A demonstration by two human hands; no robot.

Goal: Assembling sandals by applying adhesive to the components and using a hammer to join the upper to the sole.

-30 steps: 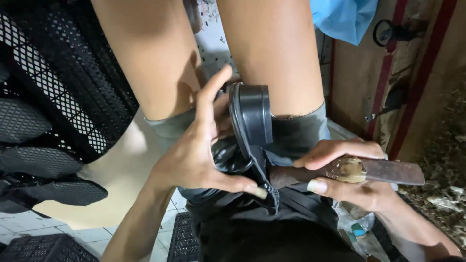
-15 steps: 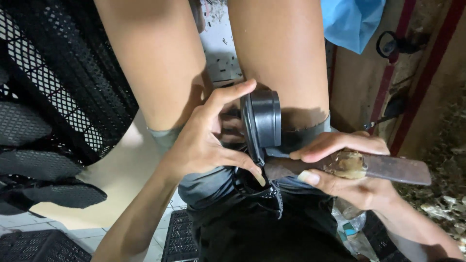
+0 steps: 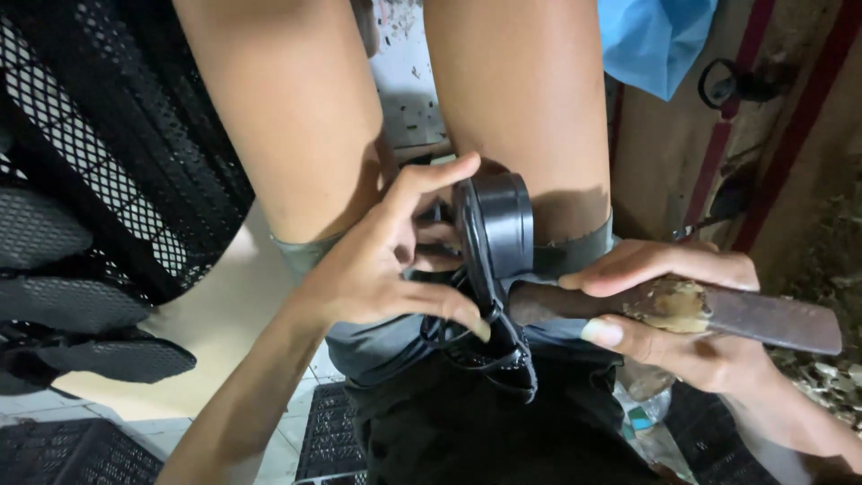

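— Black plastic piece, rounded and ridged, sat upright between both hands, just above the knees. Held how?

— Gripped by the left hand: index finger arched over the top rim, thumb pressed along the lower edge, other fingers tucked behind. Clamped firmly, not loose.

— And on the other side?

— Right hand closed around a dark rusty blade, thumb on top, fingers curled beneath. Near end of the blade met the plastic piece just right of the left thumb tip; far end stuck out past the right hand, flat and worn, with a pale crust patch beside the knuckles.

— Anything under the hands?

— Tangle of black mesh plastic hung below the left thumb, touching the plastic piece. Beneath that, dark shorts and grey cloth across the lap.

— Farther out?

— Two bare legs beyond the hands, one on each side of the plastic piece. Left of the left hand, stacked black mesh crates and a beige floor patch. Beyond the right hand, a blue cloth and a wooden wall with red strips. Below the right wrist, a clear plastic bottle, partly hidden.
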